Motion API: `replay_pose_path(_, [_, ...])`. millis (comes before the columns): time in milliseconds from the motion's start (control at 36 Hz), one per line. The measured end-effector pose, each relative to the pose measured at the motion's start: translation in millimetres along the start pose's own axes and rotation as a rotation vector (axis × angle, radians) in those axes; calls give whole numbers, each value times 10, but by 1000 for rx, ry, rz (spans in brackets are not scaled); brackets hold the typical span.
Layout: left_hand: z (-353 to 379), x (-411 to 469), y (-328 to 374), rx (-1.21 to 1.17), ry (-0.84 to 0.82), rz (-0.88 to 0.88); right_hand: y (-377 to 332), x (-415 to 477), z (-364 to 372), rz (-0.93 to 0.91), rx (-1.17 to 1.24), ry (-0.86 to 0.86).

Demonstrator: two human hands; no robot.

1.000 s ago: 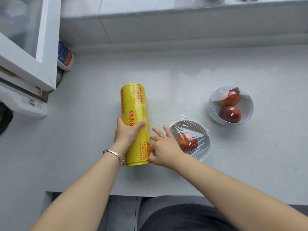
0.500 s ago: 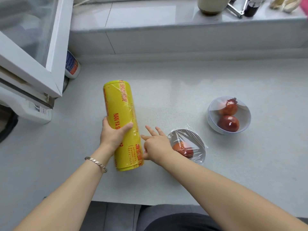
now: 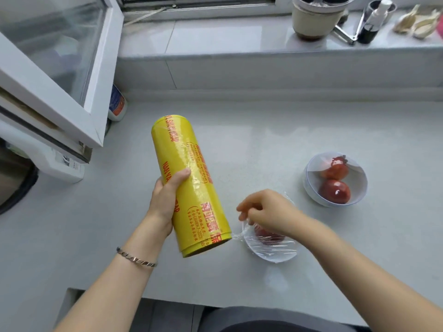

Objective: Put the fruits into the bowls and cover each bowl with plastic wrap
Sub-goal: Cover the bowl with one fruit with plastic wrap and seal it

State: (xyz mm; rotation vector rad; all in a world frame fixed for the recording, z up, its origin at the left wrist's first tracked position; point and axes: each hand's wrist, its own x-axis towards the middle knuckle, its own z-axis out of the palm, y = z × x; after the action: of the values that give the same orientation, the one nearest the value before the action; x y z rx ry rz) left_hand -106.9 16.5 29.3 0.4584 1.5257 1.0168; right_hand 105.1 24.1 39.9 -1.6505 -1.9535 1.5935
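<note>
Film [image 3: 237, 234] runs taut from the yellow roll [image 3: 191, 185], gripped in the left hand [image 3: 165, 202], to the near bowl [image 3: 271, 248] on the counter, where the right hand [image 3: 266, 212] pinches it; a careless tug could peel the cover or tip the bowl.

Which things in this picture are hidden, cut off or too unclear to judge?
All in the head view:
- Fruit in the near bowl: mostly hidden by the right hand and creased wrap.
- Right fingertips: blurred, so their grip on the wrap is unclear.
- Small print on the roll: too small, partly under the left hand.
- Bottle: half hidden by the window frame.
- Sill items: cut off by the top edge.
</note>
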Motion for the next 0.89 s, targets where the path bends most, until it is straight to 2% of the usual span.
replay_pose_path(83, [163,-56,47,18,17,19,-85,-214,-133,-78,188,268])
replay_pose_path(111, [238,-86,68,25,25,27,-125,-283,-133,-112,257,297])
replay_pose_path(250, [592,-260,161,34,10,44,-255,-391,73,-114,171,127])
replay_pose_path(333, [666,-319,199,46,-37,87,-274,-367,65,-117,324,108])
replay_pose_path(444, [762,-465,180,71,-158,164,-277,-170,-8,-33,632,231])
replay_pose_path(556, [872,-528,143,149,-284,202,-362,19,-334,-72,746,392])
replay_pose_path(667, [980,-510,158,252,-348,252,-451,147,-743,-133,796,476])
replay_pose_path(778, [1086,-462,204,289,-356,287,-459,249,-899,-139,711,547])
replay_pose_path(889, [1116,-380,202,313,-312,255,-407,252,-935,-125,672,516])
